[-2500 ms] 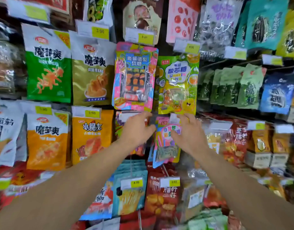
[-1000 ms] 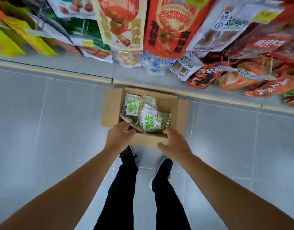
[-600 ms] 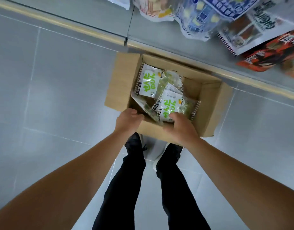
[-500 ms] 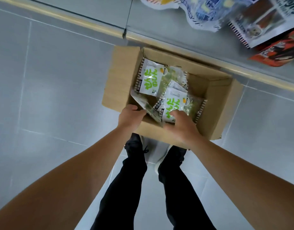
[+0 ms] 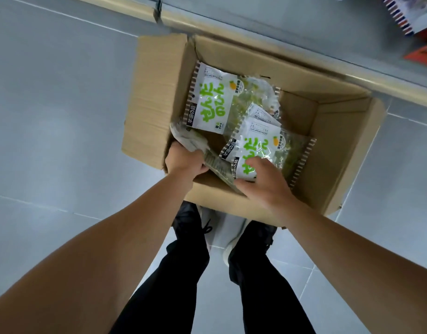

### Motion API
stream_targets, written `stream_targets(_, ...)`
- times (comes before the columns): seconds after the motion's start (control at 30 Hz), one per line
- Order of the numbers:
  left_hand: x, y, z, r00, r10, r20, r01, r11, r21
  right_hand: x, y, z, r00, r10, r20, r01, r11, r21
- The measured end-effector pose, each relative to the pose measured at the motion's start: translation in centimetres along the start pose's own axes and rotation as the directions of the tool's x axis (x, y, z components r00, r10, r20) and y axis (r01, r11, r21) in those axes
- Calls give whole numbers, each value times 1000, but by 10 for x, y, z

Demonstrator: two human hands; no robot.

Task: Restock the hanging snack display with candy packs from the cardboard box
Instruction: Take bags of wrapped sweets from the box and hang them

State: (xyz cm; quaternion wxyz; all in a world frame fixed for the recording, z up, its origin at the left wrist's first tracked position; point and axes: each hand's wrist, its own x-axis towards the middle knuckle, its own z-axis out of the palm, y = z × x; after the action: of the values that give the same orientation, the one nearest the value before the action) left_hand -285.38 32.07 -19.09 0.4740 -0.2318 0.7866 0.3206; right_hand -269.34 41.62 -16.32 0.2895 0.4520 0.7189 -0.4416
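Note:
An open cardboard box (image 5: 154,97) stands on the floor at the foot of the display. Inside lie white and clear candy packs with green lettering: one at the back left (image 5: 212,100), one at the front right (image 5: 260,150) and a tilted one (image 5: 195,143) against the near left wall. My left hand (image 5: 183,162) grips the lower end of the tilted pack at the box's near rim. My right hand (image 5: 263,184) reaches into the box, its fingers curling onto the lower edge of the front right pack.
Grey floor tiles (image 5: 51,116) surround the box. The display's grey base with a metal rail (image 5: 256,42) runs behind it. Hanging snack bags (image 5: 407,13) show at the top right. My black-trousered legs and shoes (image 5: 190,218) stand just behind the box.
I have bent closer to the box. My left hand has closed on the tilted pack, and my right hand has pushed further onto the front right pack.

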Motion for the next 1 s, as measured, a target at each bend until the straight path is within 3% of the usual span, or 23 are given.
stream_targets(0.13, -43, 9, -13, 997, 22, 74, -14, 993, -114, -12, -25, 5, 990, -135, 24, 137, 989, -60)
stream_targets(0.23, -73, 19, -26, 987, 44, 155, -29, 995, -93, -27, -47, 4, 975, -223, -17, 220, 968, -124)
stream_targets(0.43, -128, 50, -50, 957, 104, 269, -102, 995, -21, -66, -82, -14, 974, -180, -137, 168, 981, -98)
stream_targets(0.6, -181, 70, -72, 941, 138, 308, -153, 988, 27, -120, -95, -58, 983, 27, -184, 10, 980, 197)
stream_targets(0.73, -233, 88, -103, 948, 180, 261, -205, 976, 70, -178, -107, -98, 975, 135, -176, -39, 886, 462)
stream_targets(0.87, -295, 107, -139, 931, 242, 272, -284, 951, 125, -253, -126, -146, 975, 190, -117, -88, 809, 581)
stream_targets(1.0, -373, 137, -168, 882, 277, 381, -355, 922, 151, -327, -151, -185, 986, 165, -28, -73, 572, 817)
